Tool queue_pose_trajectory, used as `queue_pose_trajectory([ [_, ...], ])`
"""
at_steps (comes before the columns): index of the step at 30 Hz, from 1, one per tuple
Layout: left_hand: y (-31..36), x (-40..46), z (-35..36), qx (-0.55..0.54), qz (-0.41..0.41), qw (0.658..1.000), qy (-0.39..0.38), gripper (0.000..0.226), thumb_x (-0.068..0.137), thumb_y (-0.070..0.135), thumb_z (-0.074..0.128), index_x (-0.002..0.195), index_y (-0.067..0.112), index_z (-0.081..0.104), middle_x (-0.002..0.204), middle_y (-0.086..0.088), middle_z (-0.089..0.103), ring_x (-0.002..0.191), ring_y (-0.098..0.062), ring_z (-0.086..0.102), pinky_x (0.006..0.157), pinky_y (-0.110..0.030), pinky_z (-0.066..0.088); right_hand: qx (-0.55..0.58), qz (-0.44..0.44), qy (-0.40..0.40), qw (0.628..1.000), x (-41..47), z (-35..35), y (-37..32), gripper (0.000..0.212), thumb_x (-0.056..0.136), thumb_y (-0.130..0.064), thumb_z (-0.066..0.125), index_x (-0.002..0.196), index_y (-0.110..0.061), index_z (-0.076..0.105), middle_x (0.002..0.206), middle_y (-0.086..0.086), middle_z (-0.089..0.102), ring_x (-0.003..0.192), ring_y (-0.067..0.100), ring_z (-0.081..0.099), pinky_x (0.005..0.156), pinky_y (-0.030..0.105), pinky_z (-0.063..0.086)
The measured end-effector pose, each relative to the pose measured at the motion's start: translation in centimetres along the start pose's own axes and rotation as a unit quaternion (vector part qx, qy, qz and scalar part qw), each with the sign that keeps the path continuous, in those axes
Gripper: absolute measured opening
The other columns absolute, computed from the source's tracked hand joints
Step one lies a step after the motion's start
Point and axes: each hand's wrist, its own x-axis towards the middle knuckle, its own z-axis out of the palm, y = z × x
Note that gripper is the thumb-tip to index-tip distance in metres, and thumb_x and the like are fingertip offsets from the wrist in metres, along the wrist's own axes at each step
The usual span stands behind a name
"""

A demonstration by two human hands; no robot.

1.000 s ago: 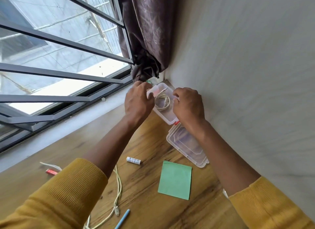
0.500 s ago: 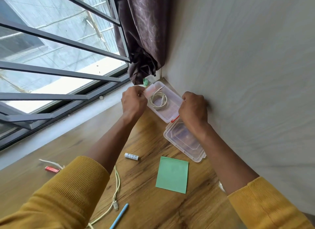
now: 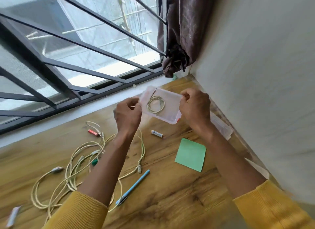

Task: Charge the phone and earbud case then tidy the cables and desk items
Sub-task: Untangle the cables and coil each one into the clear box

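Landmark: the clear plastic box (image 3: 167,112), held up off the wooden counter (image 3: 170,194) near the corner under the dark curtain (image 3: 180,32).
Left hand (image 3: 127,112): its grip pinches the box's left end, fingers curled on the rim.
Right hand (image 3: 196,107): its grip holds the box's right end, fingers curled over the rim beside a red clasp.
Coiled cable (image 3: 156,106): lies inside the box, wound in a small loop.
Lid (image 3: 221,126): clear, flat on the counter right of the box, against the wall.
Loose cables (image 3: 71,169): a pale tangle on the counter, well to the lower left of the box, partly under the left forearm.
Battery (image 3: 156,133): white, on the counter just below the box.
Green note (image 3: 190,154): flat, below the box, between the forearms.
Blue pen (image 3: 133,187): further below the box, near the left forearm.
Red stick (image 3: 93,132): small, left of the box, beside a cable end.
Phone and earbud case: cannot tell where they are.
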Motion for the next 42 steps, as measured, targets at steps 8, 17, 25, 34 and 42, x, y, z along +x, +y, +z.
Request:
queue_pose_trajectory([
  [8, -6.0, -7.1, -10.4, -0.033, -0.072, 0.992, 0.100, 0.020, 0.091, 0.017, 0.076, 0.109, 0.020, 0.082, 0.093, 0.003, 0.081, 0.083, -0.021, 0.079, 0.078, -0.042, 0.066, 0.064, -0.059, -0.086, 0.992, -7.7, 2.9, -6.2, 0.035, 0.092, -0.012, 0.069, 0.127, -0.014, 0.073, 0.114, 0.011, 0.077, 0.100, 0.029, 0.071, 0.086, 0.032, 0.054],
  [17, -12.0, -13.0, -22.6, -0.063, -0.138, 0.980, 0.131, 0.018, 0.090, 0.019, 0.074, 0.097, 0.033, 0.081, 0.088, 0.009, 0.081, 0.074, -0.014, 0.078, 0.083, -0.049, 0.066, 0.134, -0.100, -0.149, 0.975, -16.6, 6.8, -15.1, 0.038, 0.092, -0.007, 0.065, 0.129, -0.015, 0.072, 0.116, 0.006, 0.077, 0.098, 0.022, 0.071, 0.090, 0.035, 0.058],
  [25, -17.9, -16.9, -33.7, -0.058, -0.154, 0.970, 0.177, 0.008, 0.086, 0.029, 0.076, 0.092, 0.033, 0.078, 0.081, 0.002, 0.079, 0.056, -0.011, 0.071, 0.078, -0.050, 0.066, 0.179, -0.127, -0.205, 0.954, -24.7, 11.5, -22.3, 0.038, 0.094, -0.010, 0.065, 0.131, -0.017, 0.072, 0.107, 0.000, 0.076, 0.080, 0.012, 0.069, 0.082, 0.036, 0.061],
  [34, -26.2, -21.3, -42.8, 0.013, -0.206, 0.966, 0.156, 0.006, 0.090, 0.026, 0.080, 0.085, 0.027, 0.077, 0.067, 0.009, 0.074, 0.056, -0.013, 0.073, 0.065, -0.033, 0.058, 0.165, -0.130, -0.317, 0.925, -33.4, 16.3, -26.6, 0.034, 0.091, -0.011, 0.068, 0.123, -0.019, 0.074, 0.103, 0.002, 0.078, 0.081, 0.018, 0.073, 0.082, 0.046, 0.060],
  [42, -30.3, -23.3, -47.1, 0.028, -0.223, 0.969, 0.104, 0.005, 0.094, 0.021, 0.078, 0.089, 0.023, 0.080, 0.074, 0.008, 0.078, 0.061, -0.015, 0.077, 0.062, -0.037, 0.067, 0.113, -0.141, -0.366, 0.913, -37.0, 19.2, -27.4, 0.025, 0.091, -0.014, 0.068, 0.115, -0.020, 0.075, 0.104, -0.006, 0.075, 0.084, 0.013, 0.069, 0.073, 0.025, 0.055],
])
